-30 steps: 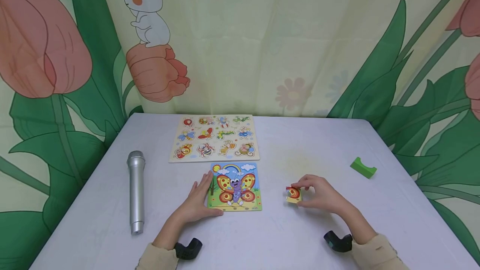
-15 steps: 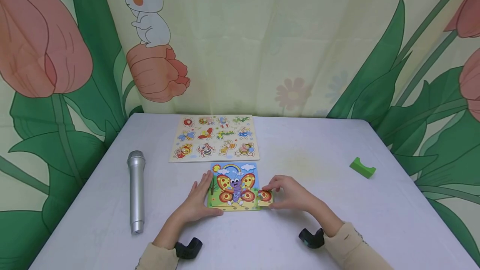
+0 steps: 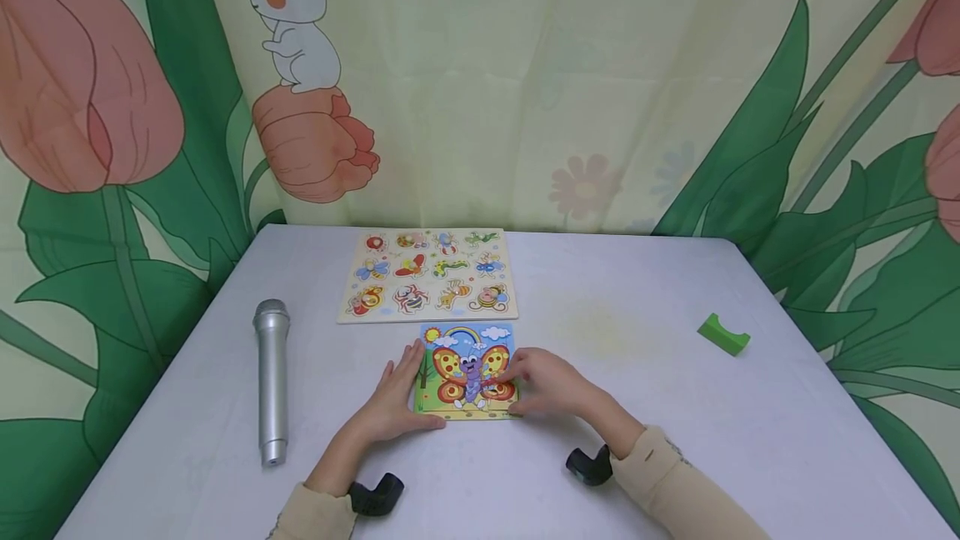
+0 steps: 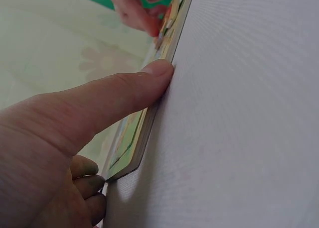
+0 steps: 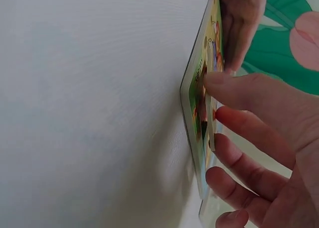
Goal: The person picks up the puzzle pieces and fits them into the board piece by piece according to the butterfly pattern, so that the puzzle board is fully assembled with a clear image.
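A square butterfly puzzle board (image 3: 468, 412) lies in front of the person, its printed picture facing up. My left hand (image 3: 384, 409) steadies its lower left corner, with fingers along the left edge and a straight thumb against the near edge. Between thumb and fingertips my right hand (image 3: 553, 386) pinches a thin puzzle piece (image 5: 211, 116) over the right part of the board. In the right wrist view the piece stands slightly raised from the board's surface, over a dark recess. The right fingers partly cover the butterfly's right wing in the head view.
A larger insect puzzle board (image 3: 431, 277) lies just behind, close to the butterfly board. To the left is a silver toy microphone (image 3: 272, 386). At the right sits a green block (image 3: 723, 335) with a curved notch. A printed curtain (image 3: 487, 90) hangs behind the table.
My right hand has moved left with the puzzle piece, from the bare tabletop to the board's right edge and then over the board. The left hand and board have stayed in place.
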Action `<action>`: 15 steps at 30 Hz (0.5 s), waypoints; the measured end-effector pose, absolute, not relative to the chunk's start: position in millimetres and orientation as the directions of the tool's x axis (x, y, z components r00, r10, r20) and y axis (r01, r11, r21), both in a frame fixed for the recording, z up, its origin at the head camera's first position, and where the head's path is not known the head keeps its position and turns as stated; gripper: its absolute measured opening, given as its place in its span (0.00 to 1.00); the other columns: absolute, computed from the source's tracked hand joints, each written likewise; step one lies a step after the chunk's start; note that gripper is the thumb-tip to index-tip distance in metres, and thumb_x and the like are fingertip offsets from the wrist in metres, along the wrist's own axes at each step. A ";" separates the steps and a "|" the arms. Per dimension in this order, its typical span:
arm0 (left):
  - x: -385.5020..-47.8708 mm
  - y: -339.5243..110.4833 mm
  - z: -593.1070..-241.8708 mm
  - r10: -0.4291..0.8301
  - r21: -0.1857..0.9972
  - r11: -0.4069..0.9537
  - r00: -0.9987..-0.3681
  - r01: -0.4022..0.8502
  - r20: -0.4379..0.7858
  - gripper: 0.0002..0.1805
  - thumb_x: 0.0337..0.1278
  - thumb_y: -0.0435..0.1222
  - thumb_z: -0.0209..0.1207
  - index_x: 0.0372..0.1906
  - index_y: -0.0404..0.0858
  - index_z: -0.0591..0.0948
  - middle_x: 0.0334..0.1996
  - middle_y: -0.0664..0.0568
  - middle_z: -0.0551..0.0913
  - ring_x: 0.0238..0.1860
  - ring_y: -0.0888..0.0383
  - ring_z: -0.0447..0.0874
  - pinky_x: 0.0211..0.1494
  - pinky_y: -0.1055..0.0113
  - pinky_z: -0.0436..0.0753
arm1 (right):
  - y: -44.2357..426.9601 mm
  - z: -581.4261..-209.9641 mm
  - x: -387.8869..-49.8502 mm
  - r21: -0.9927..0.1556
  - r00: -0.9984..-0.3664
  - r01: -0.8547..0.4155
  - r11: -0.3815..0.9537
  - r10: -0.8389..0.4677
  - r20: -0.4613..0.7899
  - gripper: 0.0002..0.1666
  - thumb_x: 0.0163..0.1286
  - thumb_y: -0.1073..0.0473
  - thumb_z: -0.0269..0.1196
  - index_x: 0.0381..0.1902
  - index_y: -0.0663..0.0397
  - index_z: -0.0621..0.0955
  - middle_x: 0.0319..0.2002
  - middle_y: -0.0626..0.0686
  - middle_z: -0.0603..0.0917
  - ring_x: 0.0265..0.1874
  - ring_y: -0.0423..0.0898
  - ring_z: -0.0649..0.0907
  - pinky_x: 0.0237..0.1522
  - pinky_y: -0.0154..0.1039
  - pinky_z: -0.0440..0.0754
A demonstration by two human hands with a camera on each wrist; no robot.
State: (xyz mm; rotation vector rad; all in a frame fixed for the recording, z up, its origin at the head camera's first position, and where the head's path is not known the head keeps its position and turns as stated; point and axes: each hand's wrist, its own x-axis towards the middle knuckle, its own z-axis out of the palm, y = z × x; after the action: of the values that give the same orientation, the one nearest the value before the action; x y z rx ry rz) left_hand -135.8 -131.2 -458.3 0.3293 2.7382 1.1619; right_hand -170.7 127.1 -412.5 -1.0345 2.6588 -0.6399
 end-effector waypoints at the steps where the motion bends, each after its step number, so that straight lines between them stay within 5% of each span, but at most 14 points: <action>1: -135.8 -131.4 -458.3 0.259 0.723 0.676 -0.965 0.143 -0.052 0.63 0.32 0.48 0.73 0.71 0.33 0.46 0.71 0.42 0.45 0.71 0.48 0.37 0.70 0.52 0.36 | 125.2 -412.5 -171.3 -0.461 -0.728 -0.591 0.662 -0.684 -0.049 0.22 0.48 0.56 0.72 0.44 0.49 0.85 0.35 0.44 0.78 0.32 0.44 0.72 0.30 0.31 0.71; 15: -135.2 -131.4 -458.3 0.258 0.726 0.673 -0.965 0.139 -0.055 0.63 0.33 0.47 0.73 0.71 0.33 0.46 0.71 0.42 0.45 0.71 0.48 0.37 0.70 0.52 0.35 | 105.7 -409.8 -170.8 -0.358 -0.779 -0.529 0.769 -0.608 -0.156 0.17 0.46 0.56 0.74 0.37 0.48 0.87 0.36 0.43 0.79 0.37 0.40 0.74 0.40 0.35 0.76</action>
State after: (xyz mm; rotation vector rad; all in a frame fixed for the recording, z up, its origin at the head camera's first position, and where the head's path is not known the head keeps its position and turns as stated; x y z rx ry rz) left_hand -135.2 -131.4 -458.3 0.3258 2.7319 1.1670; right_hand -170.8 105.7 -409.8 -0.8855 2.7019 -0.4325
